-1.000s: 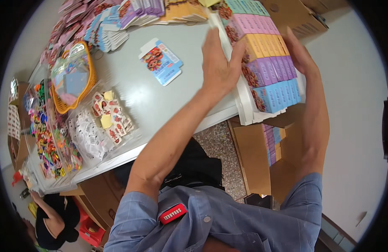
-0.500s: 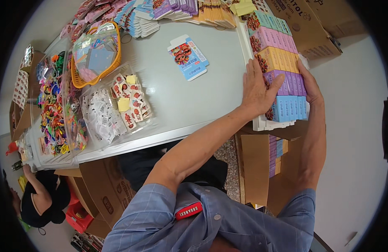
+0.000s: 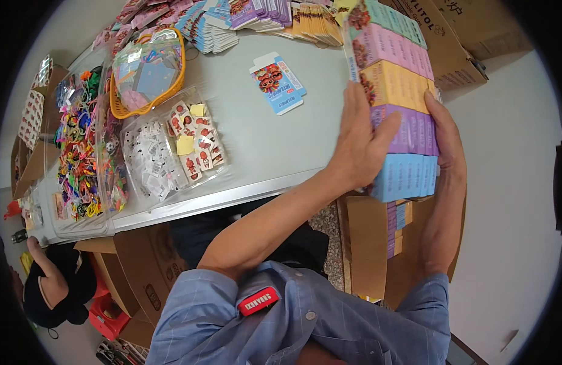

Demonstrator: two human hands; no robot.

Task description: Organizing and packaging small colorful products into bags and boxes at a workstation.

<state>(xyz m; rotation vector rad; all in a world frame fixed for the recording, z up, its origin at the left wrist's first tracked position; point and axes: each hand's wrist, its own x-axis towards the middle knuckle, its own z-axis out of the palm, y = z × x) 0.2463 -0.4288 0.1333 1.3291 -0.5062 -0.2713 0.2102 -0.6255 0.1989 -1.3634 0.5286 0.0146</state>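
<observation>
Between my two hands is a block of small cartons [image 3: 398, 88], in rows of green, pink, orange, purple and blue. It is raised at the table's right end. My left hand [image 3: 359, 146] presses along its left side, with the thumb over the purple row. On the opposite side, my right hand [image 3: 446, 132] grips the block near the orange and purple rows. The undersides of the cartons are hidden. A flattened blue carton [image 3: 277, 85] lies on the table to the left of my left hand.
Below the table's right end stands an open cardboard box [image 3: 366, 246] with cartons inside. Clear bins hold colourful cords [image 3: 80, 158], small packets [image 3: 153, 161] and stickers [image 3: 199, 143]. Behind them are a yellow basket [image 3: 182, 70] and piled flat cartons [image 3: 211, 33]. Another person [image 3: 50, 286] is at lower left.
Both hands have lifted the carton block up and toward me. It looks larger and tilted compared with before, when it sat on a white tray at the table's end.
</observation>
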